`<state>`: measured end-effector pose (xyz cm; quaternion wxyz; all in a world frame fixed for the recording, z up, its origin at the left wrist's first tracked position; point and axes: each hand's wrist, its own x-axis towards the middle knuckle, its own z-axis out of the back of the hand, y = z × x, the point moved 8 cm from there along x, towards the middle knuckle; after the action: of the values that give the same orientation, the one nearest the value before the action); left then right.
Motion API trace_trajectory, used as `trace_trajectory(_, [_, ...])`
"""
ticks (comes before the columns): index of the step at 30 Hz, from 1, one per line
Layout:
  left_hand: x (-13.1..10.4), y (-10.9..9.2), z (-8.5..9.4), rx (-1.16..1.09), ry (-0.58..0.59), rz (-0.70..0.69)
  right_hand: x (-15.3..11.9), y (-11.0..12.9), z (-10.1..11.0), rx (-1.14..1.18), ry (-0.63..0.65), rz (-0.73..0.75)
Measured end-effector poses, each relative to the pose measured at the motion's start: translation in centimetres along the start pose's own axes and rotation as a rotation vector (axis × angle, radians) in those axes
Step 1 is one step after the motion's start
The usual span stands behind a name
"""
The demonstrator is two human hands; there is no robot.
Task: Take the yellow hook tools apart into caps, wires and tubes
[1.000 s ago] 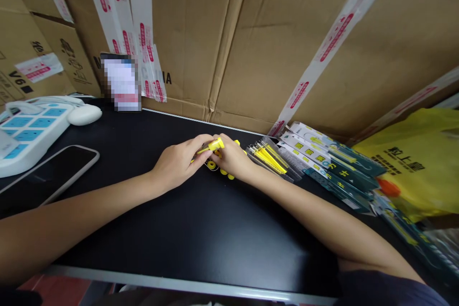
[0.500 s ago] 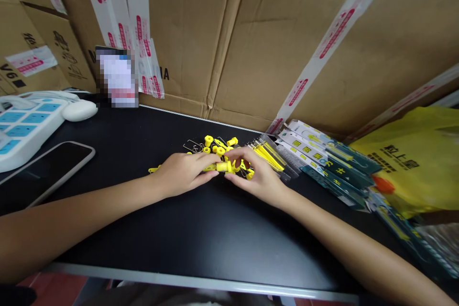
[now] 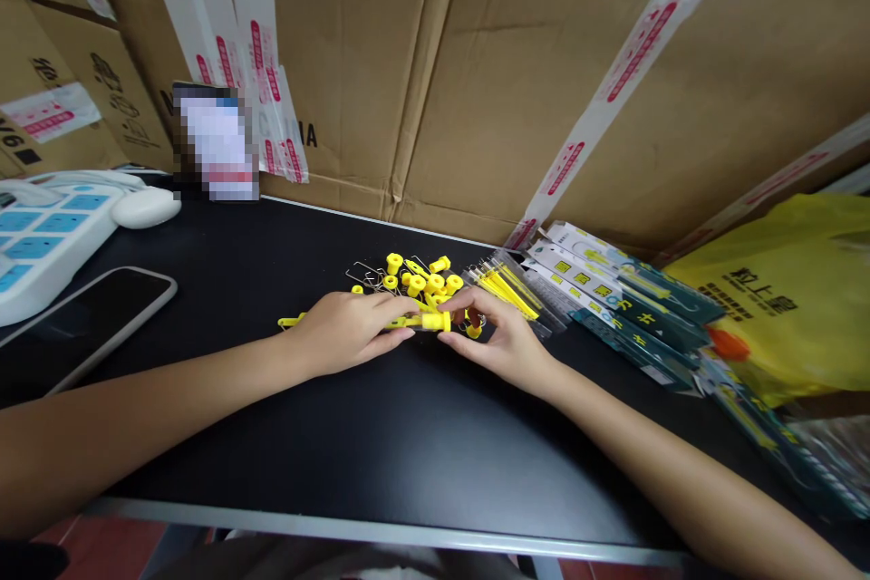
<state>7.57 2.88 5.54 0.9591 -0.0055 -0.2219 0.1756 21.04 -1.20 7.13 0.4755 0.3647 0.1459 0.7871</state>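
Observation:
My left hand (image 3: 346,331) is closed on a long yellow plastic piece, whose one end shows left of the palm and whose other end runs out past the fingertips. At that right end sits a yellow cap (image 3: 436,322), pinched between the thumb and fingers of my right hand (image 3: 493,331). Just behind both hands lies a pile of yellow caps (image 3: 416,285) mixed with metal wire hooks (image 3: 367,275). Thin yellow sticks in clear sleeves (image 3: 509,290) lie right of the pile.
Printed boxes (image 3: 612,290) and a yellow bag (image 3: 781,299) are at the right. A phone (image 3: 88,326) and a white power strip (image 3: 51,231) lie left on the black table (image 3: 381,453). Large cardboard (image 3: 544,63) stands behind, with a blurred screen (image 3: 221,145) against it.
My right hand and the cap have shifted slightly right, away from my left fingertips. More of the yellow piece shows between the hands. The view has moved a little.

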Motion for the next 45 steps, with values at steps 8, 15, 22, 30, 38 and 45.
trace_trajectory(8, [0.0,0.0,0.2,-0.008,-0.012,0.015,0.0,-1.3,0.3,0.167,0.019,-0.13])
trace_trajectory(15, [0.0,0.0,0.2,-0.007,-0.016,0.004,0.3,-2.6,0.2,0.397,0.01,-0.285])
trace_trajectory(22, [-0.1,-2.1,0.1,0.085,0.019,-0.216,-0.1,-4.1,-0.4,0.543,0.023,-0.425])
trace_trajectory(30, [-0.1,-2.5,0.2,0.069,0.007,-0.272,-0.4,-4.1,-1.3,0.745,0.024,-0.539])
trace_trajectory(38, [0.0,-1.8,-0.8,0.099,0.071,-0.236,-0.1,-0.2,1.2,0.185,-0.066,-0.212])
trace_trajectory(45, [0.0,-2.0,-0.7,0.117,0.082,-0.23,-0.4,2.3,-0.7,-0.217,-0.016,0.079])
